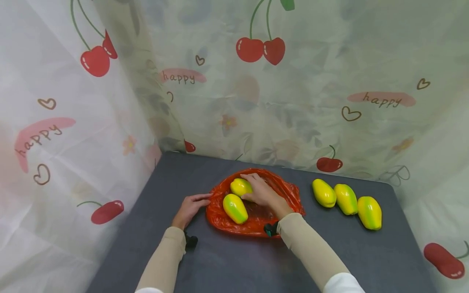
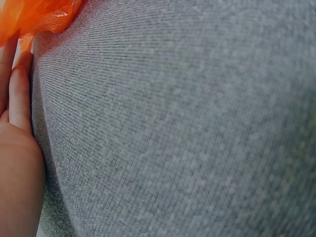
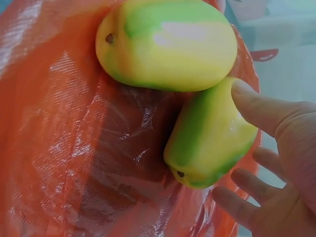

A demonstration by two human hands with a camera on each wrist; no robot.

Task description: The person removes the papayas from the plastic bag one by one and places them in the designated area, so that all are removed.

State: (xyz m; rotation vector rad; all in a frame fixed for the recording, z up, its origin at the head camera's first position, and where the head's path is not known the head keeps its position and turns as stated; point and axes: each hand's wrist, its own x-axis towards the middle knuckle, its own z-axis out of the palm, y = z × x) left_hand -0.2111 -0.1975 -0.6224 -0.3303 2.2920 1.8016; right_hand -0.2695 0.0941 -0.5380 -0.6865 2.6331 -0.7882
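A red plastic bag (image 1: 256,226) lies spread with its mouth up. At its left rim, my left hand (image 1: 189,209) pinches the plastic between thumb and fingers; in the left wrist view the film (image 2: 44,15) covers the fingertips. Inside the bag are two yellow-green papayas, a front one (image 1: 235,208) and a back one (image 1: 240,187). My right hand (image 1: 261,193) reaches over the back papaya (image 3: 212,133), thumb at one side and spread, fairly straight fingers along the other. The front papaya (image 3: 168,47) lies against it, apart from the hand.
Three more papayas stand in a row to the right of the bag: a left one (image 1: 324,193), a middle one (image 1: 346,199) and a right one (image 1: 369,213). The dark grey tabletop (image 1: 234,264) meets a cherry-printed curtain (image 1: 227,101) at the back and sides.
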